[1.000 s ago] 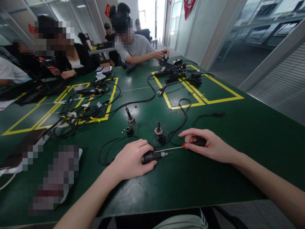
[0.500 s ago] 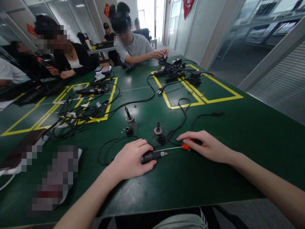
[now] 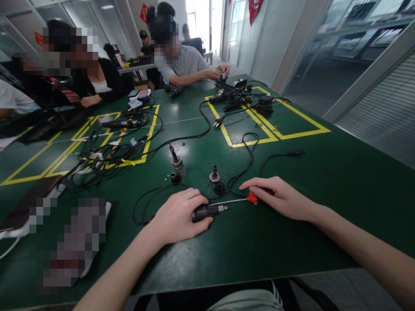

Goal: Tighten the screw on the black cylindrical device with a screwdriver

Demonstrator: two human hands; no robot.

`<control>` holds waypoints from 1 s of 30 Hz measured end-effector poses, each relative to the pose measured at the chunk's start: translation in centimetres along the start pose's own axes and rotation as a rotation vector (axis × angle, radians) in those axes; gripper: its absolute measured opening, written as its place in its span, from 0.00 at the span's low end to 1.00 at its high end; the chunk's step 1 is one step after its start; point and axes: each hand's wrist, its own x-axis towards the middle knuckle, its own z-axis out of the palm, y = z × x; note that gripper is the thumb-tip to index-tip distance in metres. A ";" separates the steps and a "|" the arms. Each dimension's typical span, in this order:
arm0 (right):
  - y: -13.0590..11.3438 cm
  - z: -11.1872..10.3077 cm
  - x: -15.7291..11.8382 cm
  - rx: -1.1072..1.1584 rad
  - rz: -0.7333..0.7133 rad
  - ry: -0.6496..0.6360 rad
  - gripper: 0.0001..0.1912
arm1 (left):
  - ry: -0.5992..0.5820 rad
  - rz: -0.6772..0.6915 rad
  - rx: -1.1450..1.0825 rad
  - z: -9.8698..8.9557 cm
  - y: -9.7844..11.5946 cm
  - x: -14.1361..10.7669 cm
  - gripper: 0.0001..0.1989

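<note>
A green table (image 3: 275, 250) fills the foreground, over grey floor (image 3: 340, 287). Behind stand a dark chair (image 3: 194, 43) and a pale desk (image 3: 136, 68). Daylight glares from the far window (image 3: 201, 26). Pale walls (image 3: 259, 43) and glass panels (image 3: 327, 65) run along the right; a lamp (image 3: 108, 7) glows upper left.

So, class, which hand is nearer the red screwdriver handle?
Right: the right hand is on the red screwdriver handle; the left hand is farther left, on the black tool.

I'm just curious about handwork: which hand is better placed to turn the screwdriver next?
Probably the right hand: it holds the screwdriver by the handle; the left hand grips the rotary tool.
</note>
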 end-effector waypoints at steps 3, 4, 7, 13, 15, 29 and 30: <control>0.0 0.0 0.0 -0.026 -0.019 -0.006 0.20 | -0.001 0.002 0.000 0.0 0.0 0.1 0.08; 0.0 0.1 0.0 -0.036 -0.025 -0.009 0.19 | -0.003 0.002 -0.001 0.0 -0.1 0.1 0.08; 0.1 0.2 0.0 -0.055 -0.044 -0.020 0.19 | -0.004 -0.002 -0.004 0.0 -0.1 0.1 0.08; 0.2 0.2 -0.1 -0.068 -0.110 -0.041 0.16 | -0.008 -0.007 -0.004 0.0 0.0 0.1 0.08; 0.1 0.1 -0.1 -0.074 -0.128 -0.038 0.15 | -0.010 -0.006 -0.006 -0.1 0.0 0.0 0.08; -0.1 0.4 -0.1 -0.099 -0.102 0.000 0.17 | -0.020 -0.011 0.000 -0.2 0.1 0.0 0.07; -0.1 0.3 -0.1 -0.092 -0.105 -0.002 0.17 | -0.020 -0.011 -0.003 -0.2 0.0 0.0 0.08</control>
